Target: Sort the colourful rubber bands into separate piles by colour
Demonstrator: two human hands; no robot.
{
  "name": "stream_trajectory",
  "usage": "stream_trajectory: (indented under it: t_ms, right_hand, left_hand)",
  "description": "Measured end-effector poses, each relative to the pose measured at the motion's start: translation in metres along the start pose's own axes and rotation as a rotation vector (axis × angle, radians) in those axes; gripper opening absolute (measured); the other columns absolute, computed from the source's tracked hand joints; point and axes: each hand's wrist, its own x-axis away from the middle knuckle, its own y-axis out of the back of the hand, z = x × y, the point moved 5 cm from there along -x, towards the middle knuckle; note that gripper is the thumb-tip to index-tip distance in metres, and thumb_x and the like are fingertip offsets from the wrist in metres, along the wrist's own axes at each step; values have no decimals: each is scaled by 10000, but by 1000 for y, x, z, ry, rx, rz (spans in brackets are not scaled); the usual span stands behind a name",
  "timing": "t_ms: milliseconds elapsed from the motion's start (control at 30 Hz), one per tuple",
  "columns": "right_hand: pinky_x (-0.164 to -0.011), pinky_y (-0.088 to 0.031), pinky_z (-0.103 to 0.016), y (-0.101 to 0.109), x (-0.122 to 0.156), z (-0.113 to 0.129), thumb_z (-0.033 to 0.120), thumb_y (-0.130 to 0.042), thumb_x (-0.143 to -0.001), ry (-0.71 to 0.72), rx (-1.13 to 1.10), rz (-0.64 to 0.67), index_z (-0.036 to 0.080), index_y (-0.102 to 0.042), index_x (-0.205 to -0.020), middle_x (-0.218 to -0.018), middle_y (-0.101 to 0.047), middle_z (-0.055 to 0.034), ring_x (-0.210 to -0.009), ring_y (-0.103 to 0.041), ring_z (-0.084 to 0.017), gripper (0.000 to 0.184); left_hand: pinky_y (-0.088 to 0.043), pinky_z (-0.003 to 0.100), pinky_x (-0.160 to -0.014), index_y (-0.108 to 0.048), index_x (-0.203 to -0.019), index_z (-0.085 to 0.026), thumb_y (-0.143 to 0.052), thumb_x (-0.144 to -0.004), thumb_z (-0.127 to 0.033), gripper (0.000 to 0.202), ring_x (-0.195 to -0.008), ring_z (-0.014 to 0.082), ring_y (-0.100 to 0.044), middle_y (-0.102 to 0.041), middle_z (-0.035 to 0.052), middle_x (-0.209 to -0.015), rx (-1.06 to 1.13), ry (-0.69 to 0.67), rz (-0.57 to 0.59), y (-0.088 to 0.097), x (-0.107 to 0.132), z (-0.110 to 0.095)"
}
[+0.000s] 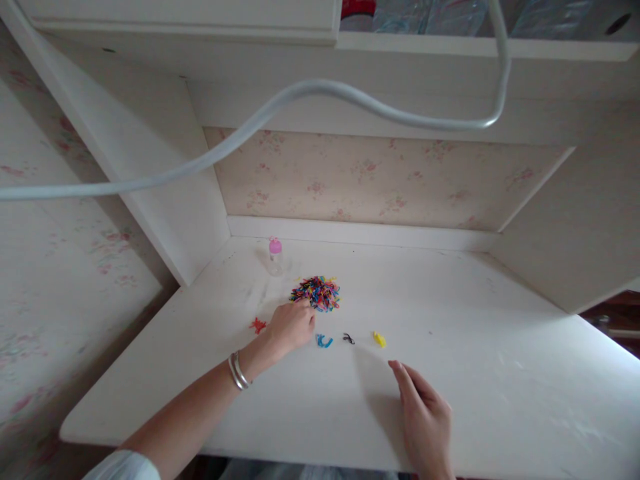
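Note:
A heap of small multicoloured rubber bands (320, 293) lies on the white desk (480, 400). At its near edge is my left hand (295, 323), fingers curled down and closed; whatever the fingertips hold is hidden. Further right and closer to me, my right hand (425, 417) hovers over the desk, thumb pressed against the curled fingers. Anything in that pinch is too small to make out. Separate small clusters lie about: red bands (258, 325) left of my left hand, blue bands (324, 341) to its right, then black bands (349, 339) and yellow bands (379, 339).
Behind the heap, a small clear bottle with a pink lid (275, 256) stands upright. A white cable (320, 87) crosses the upper view close to the camera. Overhead runs a shelf (425, 43) with clear plastic items, and side panels flank the desk.

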Motion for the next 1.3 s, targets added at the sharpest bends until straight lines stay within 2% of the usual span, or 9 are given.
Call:
stream_trajectory:
  t_ms: [233,433,567,667,833,967,1067,1200,1300]
  right_hand:
    - [-729,-473,-265,-4,0,3,511,-646,-711,53,-9,47,160,-743,-907,-968,-713,-68,-922,-616,-255,413]
    - [-754,-461,-257,-4,-1,-3,514,-652,-709,35,-20,55,159,-738,-925,-960,-712,-56,-902,-613,-234,425]
    - [-762,-462,-265,-4,-2,-3,516,-651,-709,47,-26,66,150,-733,-941,-961,-711,-64,-909,-607,-238,441]
    - [-751,-465,-273,-4,-2,-1,522,-656,-698,60,-26,46,153,-741,-913,-918,-718,-62,-881,-615,-241,437]
    - [-697,-464,-250,-3,-1,-1,542,-655,-694,49,-30,38,161,-742,-899,-891,-718,-49,-838,-618,-225,442]
    - [-707,-455,-232,-5,0,1,537,-631,-726,55,-2,82,172,-738,-906,-913,-716,-39,-864,-612,-219,420]
    - [-698,-449,-223,-12,-1,6,536,-593,-761,94,70,158,177,-732,-927,-930,-713,-35,-868,-610,-214,419]
    - [-628,-439,-220,-33,-8,27,540,-518,-809,251,267,304,184,-733,-835,-782,-709,-22,-728,-617,-189,416]
    - [-610,-425,-212,-52,-19,55,493,-454,-858,435,431,348,221,-720,-810,-746,-697,-4,-656,-604,-152,384]
  left_hand:
    - [-473,306,-713,-676,-849,-215,-388,-901,-304,306,-821,192,-634,-646,61,-930,54,-123,-2,7,-9,-49]
    - [-497,300,-675,-699,-853,-211,-408,-883,-302,307,-788,198,-654,-668,73,-900,114,-213,22,-1,-18,-100]
    - [-507,318,-656,-716,-849,-195,-433,-862,-300,301,-757,216,-664,-680,87,-877,128,-241,37,-10,-24,-117]
    - [-508,320,-664,-726,-832,-196,-442,-856,-301,304,-752,213,-664,-686,90,-868,146,-247,40,-12,-25,-119]
    - [-486,271,-726,-720,-826,-229,-446,-867,-298,285,-805,171,-646,-691,51,-877,220,-207,-27,8,-22,-89]
    - [-460,248,-750,-692,-890,-221,-425,-890,-266,272,-812,148,-624,-691,30,-877,280,-110,-130,36,-2,-37]
    - [-454,233,-684,-680,-864,-207,-438,-889,-294,258,-736,136,-614,-688,16,-817,384,7,-202,45,29,8]
    - [-471,227,-638,-679,-857,-212,-479,-866,-377,259,-704,144,-626,-701,7,-815,610,195,-233,30,81,56]
    - [-499,241,-708,-685,-903,-222,-506,-845,-408,265,-810,170,-650,-717,14,-909,707,325,-233,9,112,78]
